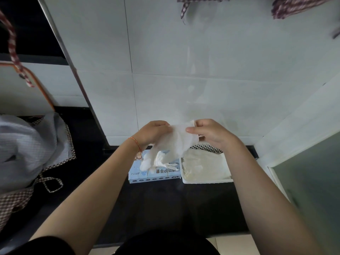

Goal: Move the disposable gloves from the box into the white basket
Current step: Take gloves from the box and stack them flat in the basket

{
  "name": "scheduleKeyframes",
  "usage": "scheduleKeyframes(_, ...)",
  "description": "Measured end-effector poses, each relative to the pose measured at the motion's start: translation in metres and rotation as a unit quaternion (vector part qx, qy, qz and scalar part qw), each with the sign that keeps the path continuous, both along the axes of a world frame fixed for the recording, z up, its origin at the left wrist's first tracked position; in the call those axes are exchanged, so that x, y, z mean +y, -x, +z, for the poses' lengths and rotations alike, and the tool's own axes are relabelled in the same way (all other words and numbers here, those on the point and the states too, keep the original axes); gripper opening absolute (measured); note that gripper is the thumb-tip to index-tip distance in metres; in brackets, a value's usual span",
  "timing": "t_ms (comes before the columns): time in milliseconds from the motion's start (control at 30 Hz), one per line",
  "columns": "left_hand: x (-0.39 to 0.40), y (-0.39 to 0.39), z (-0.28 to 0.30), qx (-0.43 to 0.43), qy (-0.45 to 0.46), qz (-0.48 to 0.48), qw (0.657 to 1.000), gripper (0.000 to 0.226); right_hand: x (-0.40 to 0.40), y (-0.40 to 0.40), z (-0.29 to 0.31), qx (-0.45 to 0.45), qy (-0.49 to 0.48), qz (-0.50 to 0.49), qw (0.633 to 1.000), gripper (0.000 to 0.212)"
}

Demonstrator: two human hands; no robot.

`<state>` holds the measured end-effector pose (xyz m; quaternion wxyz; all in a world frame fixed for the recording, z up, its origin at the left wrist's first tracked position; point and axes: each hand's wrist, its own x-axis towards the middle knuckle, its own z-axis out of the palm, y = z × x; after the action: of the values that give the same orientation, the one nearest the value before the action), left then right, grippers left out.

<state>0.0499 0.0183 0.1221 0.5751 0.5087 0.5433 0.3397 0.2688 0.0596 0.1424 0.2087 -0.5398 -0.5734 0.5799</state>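
Observation:
A white disposable glove point(179, 138) hangs in the air between both hands, above the counter. My left hand point(152, 132) pinches its left edge and my right hand point(211, 132) pinches its cuff on the right. The glove's fingers dangle down over the light blue glove box point(147, 175), which lies flat on the black counter with more gloves bulging from its opening. Right of the box stands the white perforated basket point(207, 180), with several pale gloves point(204, 167) lying flat inside it.
A white tiled wall point(184, 70) rises directly behind the box and basket. A grey cloth with checked trim point(27, 150) lies on the counter at the left. A frosted glass panel point(309, 181) stands at the right. Checked fabric point(294, 6) hangs overhead.

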Motion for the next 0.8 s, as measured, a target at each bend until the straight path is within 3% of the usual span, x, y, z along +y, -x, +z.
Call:
scheduleKeyframes(167, -0.003, -0.005, -0.02, 0.005, 0.037, -0.025, 0.999, 0.028, 0.004, 0.0, -0.006, 0.023, -0.067, -0.077, 0.995, 0.009)
scheduleKeyframes(300, -0.006, -0.012, -0.036, 0.034, 0.061, -0.099, 0.993, 0.036, 0.005, 0.0, -0.015, -0.073, -0.17, -0.134, 0.974, 0.011)
scheduleKeyframes(400, -0.006, -0.016, -0.047, 0.074, 0.087, -0.098, 0.989, 0.038, 0.0, -0.005, -0.032, -0.146, -0.222, -0.146, 0.953, 0.009)
scheduleKeyframes(533, -0.001, -0.013, -0.053, 0.106, 0.132, -0.14, 0.976, 0.023, -0.006, -0.021, -0.064, -0.174, -0.179, -0.13, 0.96, 0.016)
scheduleKeyframes(633, 0.014, -0.02, -0.062, 0.195, 0.121, -0.161, 0.96, 0.025, -0.012, -0.04, -0.09, -0.163, -0.127, -0.15, 0.967, 0.019)
scheduleKeyframes(800, 0.042, -0.071, -0.087, 0.397, 0.053, -0.253, 0.881, 0.028, -0.02, -0.075, -0.124, -0.175, -0.052, -0.125, 0.975, 0.01)
